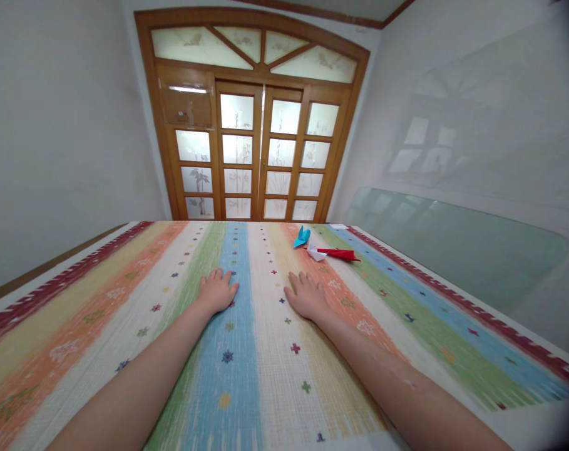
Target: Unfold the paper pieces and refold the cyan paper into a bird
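Currently, left hand point(217, 292): palm down, fingers spread, holding nothing — left of the blue paper point(302, 238), on its near side.
Right hand point(308, 296): palm down, holding nothing — the closer hand, directly this side of the blue paper.
Blue paper: creased, pointed folds, on striped cloth point(265, 357).
Red-and-white paper point(335, 254): just right of the blue paper; slim, folded, long axis running sideways, red end rightward.

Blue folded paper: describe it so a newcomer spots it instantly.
On the striped tablecloth, look beyond the right hand, toward the doors. The blue folded paper sits there, all blue, unlike the white and red paper beside it.
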A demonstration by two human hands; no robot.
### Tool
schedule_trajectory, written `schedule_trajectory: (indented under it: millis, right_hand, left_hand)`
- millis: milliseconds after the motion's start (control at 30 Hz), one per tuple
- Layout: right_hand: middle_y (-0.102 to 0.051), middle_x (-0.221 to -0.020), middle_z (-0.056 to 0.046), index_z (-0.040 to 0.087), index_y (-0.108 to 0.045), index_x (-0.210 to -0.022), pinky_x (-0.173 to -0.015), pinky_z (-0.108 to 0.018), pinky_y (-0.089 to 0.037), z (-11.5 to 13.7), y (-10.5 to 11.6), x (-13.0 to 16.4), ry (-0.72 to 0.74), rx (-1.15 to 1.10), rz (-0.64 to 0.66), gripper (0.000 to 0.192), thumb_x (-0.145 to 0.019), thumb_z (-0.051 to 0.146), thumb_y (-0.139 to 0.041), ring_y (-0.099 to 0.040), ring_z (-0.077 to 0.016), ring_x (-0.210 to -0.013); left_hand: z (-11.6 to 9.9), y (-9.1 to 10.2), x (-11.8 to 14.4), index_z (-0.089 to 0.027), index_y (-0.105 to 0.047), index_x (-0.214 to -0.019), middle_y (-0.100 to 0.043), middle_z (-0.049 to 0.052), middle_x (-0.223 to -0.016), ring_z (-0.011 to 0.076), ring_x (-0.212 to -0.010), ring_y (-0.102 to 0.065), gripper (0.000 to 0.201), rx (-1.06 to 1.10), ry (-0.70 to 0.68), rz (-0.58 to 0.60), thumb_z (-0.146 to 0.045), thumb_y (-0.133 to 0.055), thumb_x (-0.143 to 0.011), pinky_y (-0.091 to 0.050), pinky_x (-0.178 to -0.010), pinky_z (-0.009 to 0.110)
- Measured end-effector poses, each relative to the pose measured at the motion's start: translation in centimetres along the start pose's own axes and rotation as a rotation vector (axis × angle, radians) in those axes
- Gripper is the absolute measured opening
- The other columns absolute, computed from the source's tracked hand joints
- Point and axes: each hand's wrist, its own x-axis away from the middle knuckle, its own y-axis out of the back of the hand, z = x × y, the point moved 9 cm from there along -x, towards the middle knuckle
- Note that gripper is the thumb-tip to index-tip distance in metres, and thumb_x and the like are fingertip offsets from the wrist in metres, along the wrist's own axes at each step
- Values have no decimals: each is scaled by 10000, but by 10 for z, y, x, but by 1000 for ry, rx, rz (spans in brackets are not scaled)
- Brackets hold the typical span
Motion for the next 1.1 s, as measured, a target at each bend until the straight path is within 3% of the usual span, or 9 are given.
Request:
schedule_trajectory:
  millis: [233,400,500,700,933,1100]
  right_hand:
    - [-241,-1631,-135,287,-282,-1564,-1146,-620,-77,-14,-5,-15,-32,2,11,660,-983,592,-347,-172,-359,-1493]
    - [-221,-1627,-178,204,-227,-1583,-1137,-624,-113,-53,8,-35,-175,-5,-51,717,-975,560,-361,-147,-378,-1492]
    - [-196,-1620,-224,160,-140,-1596,-1109,-636,-161,-77,23,-46,-285,-7,-137,742,-976,504,-358,-210,-408,-1461]
    - [-451,-1452,-278,113,0,-1594,-1039,-587,-277,-100,38,-62,-391,-35,-216,822,-954,409,-421,-424,-411,-1325]
    - [-590,-1334,-219,165,-309,-1527,-1029,-564,-282,-99,41,-68,-389,-71,-212,607,-963,358,-420,-518,-376,-1249]
    - [-654,-1243,-189,148,-470,-1403,-965,-463,-377,-89,43,-62,-322,-90,-214,467,-972,322,-420,-609,-339,-1130]
  left_hand:
    - [1,-3,-2,-201,-432,-1484,-358,187,-1578,380,-1465,-276,663,-6,-14,-6,-586,-292,-962,-215,-1131,615]
    - [1,-3,-3,-185,-432,-1484,-364,202,-1570,382,-1461,-285,673,-5,-24,-15,-584,-285,-962,-225,-1125,627]
    - [1,-2,-3,-195,-449,-1471,-383,202,-1559,381,-1454,-299,667,1,-21,-22,-590,-303,-954,-231,-1123,625]
    - [0,1,-2,-198,-469,-1451,-402,202,-1544,377,-1442,-317,653,15,-22,-31,-586,-314,-950,-227,-1125,611]
    - [-2,8,0,-220,-511,-1412,-457,188,-1503,378,-1412,-351,611,29,-22,-45,-573,-346,-942,-251,-1110,589]
    - [-3,10,-1,-207,-542,-1381,-484,200,-1470,383,-1385,-384,592,46,-32,-64,-556,-372,-934,-268,-1097,597]
